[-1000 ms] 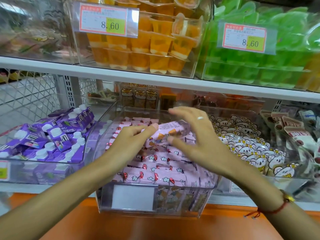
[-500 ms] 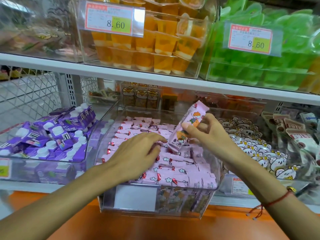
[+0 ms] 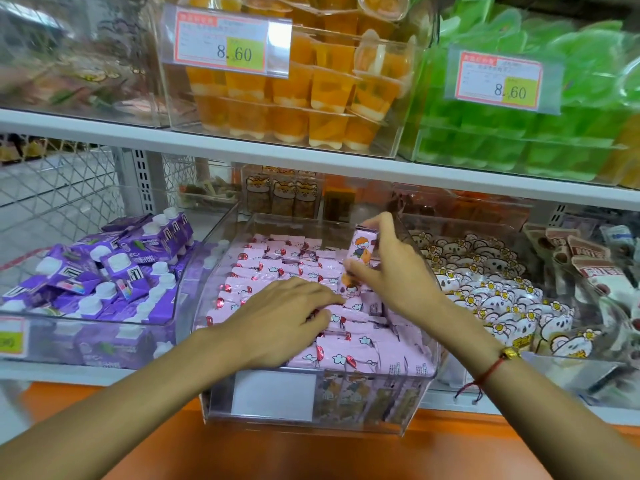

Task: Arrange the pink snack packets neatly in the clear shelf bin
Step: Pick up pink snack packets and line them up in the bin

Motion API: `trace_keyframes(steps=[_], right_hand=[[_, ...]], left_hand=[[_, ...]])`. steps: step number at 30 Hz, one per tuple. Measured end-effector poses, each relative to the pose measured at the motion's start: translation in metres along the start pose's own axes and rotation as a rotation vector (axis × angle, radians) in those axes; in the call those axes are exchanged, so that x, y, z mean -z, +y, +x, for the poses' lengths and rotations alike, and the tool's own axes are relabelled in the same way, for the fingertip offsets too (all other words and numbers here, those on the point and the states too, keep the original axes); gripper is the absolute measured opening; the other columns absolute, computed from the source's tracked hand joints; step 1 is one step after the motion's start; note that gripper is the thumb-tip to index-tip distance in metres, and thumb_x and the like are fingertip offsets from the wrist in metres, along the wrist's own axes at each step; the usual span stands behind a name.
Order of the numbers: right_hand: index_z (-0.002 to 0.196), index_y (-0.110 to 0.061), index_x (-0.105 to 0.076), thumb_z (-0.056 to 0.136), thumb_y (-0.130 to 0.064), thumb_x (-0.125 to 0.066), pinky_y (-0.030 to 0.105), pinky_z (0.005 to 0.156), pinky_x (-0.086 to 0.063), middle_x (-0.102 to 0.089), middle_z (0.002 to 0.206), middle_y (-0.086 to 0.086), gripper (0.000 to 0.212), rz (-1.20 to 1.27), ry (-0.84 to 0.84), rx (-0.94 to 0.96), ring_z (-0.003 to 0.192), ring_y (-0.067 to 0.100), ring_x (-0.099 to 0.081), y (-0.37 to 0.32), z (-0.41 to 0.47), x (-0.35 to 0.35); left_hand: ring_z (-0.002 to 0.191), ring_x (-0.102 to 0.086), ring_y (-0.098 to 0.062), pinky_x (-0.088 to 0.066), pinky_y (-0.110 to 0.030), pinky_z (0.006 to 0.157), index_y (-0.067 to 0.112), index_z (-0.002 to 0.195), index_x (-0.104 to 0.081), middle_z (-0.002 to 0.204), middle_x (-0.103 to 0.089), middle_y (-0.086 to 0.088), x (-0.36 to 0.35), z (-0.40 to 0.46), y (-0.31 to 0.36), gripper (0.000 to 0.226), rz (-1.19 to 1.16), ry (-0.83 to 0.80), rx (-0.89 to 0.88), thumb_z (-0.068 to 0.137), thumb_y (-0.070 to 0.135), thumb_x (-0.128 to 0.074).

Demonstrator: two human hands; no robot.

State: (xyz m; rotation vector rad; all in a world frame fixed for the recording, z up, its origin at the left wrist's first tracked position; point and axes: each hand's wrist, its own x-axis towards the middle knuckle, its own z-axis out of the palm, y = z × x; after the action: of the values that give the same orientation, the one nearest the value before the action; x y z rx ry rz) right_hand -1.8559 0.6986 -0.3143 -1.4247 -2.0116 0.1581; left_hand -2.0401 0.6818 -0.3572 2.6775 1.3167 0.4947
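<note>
Clear shelf bin sits mid-shelf w/ rows of pink snack packets lying flat inside. Left hand rests palm-down on the front rows, fingers mostly straight, pressing the packets, gripping nothing. Right hand pinches one pink packet upright betw. thumb & fingers, above the bin's right side. Purple cartons in the bin just left; white bear packs just right.
</note>
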Motion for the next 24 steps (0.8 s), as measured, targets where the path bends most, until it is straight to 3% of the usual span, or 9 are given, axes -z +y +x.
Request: trace_keyframes(steps=[2, 7, 10, 13, 16, 19, 21, 24], right_hand=[[0.105, -0.026, -0.036, 0.081, -0.033, -0.072, 0.038, 0.065, -0.051, -0.065, 0.078, -0.002, 0.044, -0.069, 0.003, 0.022, 0.070, 0.019, -0.063, -0.001, 0.004, 0.008], [0.095, -0.022, -0.047, 0.071, -0.032, -0.081, 0.037, 0.065, -0.050, -0.051, 0.103, -0.001, 0.043, -0.268, 0.106, 0.114, 0.074, 0.022, -0.058, -0.004, 0.005, 0.012], [0.097, -0.020, -0.056, 0.072, -0.032, -0.080, 0.035, 0.070, -0.051, -0.057, 0.104, -0.001, 0.036, -0.291, -0.017, 0.068, 0.083, 0.021, -0.059, -0.005, 0.005, 0.002], [0.105, -0.020, -0.069, 0.085, -0.026, -0.068, 0.033, 0.077, -0.052, -0.069, 0.103, 0.003, 0.021, -0.291, -0.287, 0.057, 0.089, 0.020, -0.063, 0.001, 0.005, 0.000], [0.124, -0.019, -0.061, 0.090, -0.004, -0.048, 0.039, 0.090, -0.049, -0.066, 0.120, 0.005, 0.039, -0.347, -0.441, 0.095, 0.109, 0.024, -0.060, 0.005, 0.003, 0.001], [0.129, -0.020, -0.054, 0.084, 0.006, -0.043, 0.039, 0.094, -0.047, -0.058, 0.131, 0.006, 0.053, -0.343, -0.348, 0.081, 0.118, 0.026, -0.054, 0.008, 0.002, 0.006], [0.126, -0.022, -0.058, 0.084, 0.006, -0.045, 0.036, 0.092, -0.045, -0.054, 0.132, 0.004, 0.052, -0.403, -0.297, 0.128, 0.120, 0.025, -0.050, 0.012, 0.000, 0.008], [0.128, -0.029, -0.057, 0.093, -0.009, -0.046, 0.032, 0.087, -0.039, -0.053, 0.129, 0.000, 0.042, -0.499, -0.384, 0.204, 0.120, 0.023, -0.049, 0.015, -0.006, 0.007]], left_hand=[[0.125, -0.034, -0.003, -0.023, -0.019, 0.097, 0.039, 0.138, -0.041, 0.140, -0.044, 0.019, 0.000, -0.001, -0.001, 0.039, -0.006, 0.023, -0.001, 0.100, 0.038, -0.029], [0.121, -0.038, -0.003, -0.030, -0.021, 0.094, 0.041, 0.135, -0.044, 0.136, -0.048, 0.020, 0.000, -0.002, -0.001, 0.037, -0.037, 0.069, 0.012, 0.099, 0.038, -0.035], [0.118, -0.039, 0.000, -0.030, -0.020, 0.089, 0.042, 0.135, -0.044, 0.133, -0.050, 0.021, -0.001, -0.002, -0.002, 0.037, -0.048, 0.082, 0.013, 0.098, 0.038, -0.038], [0.118, -0.038, 0.002, -0.028, -0.018, 0.088, 0.042, 0.134, -0.045, 0.134, -0.049, 0.022, -0.002, -0.002, -0.003, 0.037, -0.057, 0.090, 0.010, 0.098, 0.037, -0.038], [0.119, -0.038, 0.001, -0.029, -0.018, 0.091, 0.041, 0.134, -0.045, 0.135, -0.048, 0.022, -0.001, -0.002, -0.002, 0.037, -0.068, 0.083, 0.013, 0.098, 0.037, -0.038], [0.116, -0.041, 0.001, -0.034, -0.018, 0.091, 0.039, 0.132, -0.048, 0.132, -0.050, 0.020, 0.002, -0.003, -0.001, 0.036, -0.113, 0.096, 0.022, 0.098, 0.033, -0.041], [0.116, -0.040, 0.002, -0.034, -0.017, 0.089, 0.037, 0.131, -0.049, 0.130, -0.050, 0.021, 0.005, -0.001, -0.002, 0.035, -0.140, 0.128, 0.048, 0.098, 0.029, -0.044], [0.122, -0.038, 0.000, -0.033, -0.021, 0.095, 0.035, 0.132, -0.050, 0.133, -0.048, 0.020, 0.009, 0.006, -0.003, 0.036, -0.129, 0.157, 0.095, 0.098, 0.027, -0.043]])
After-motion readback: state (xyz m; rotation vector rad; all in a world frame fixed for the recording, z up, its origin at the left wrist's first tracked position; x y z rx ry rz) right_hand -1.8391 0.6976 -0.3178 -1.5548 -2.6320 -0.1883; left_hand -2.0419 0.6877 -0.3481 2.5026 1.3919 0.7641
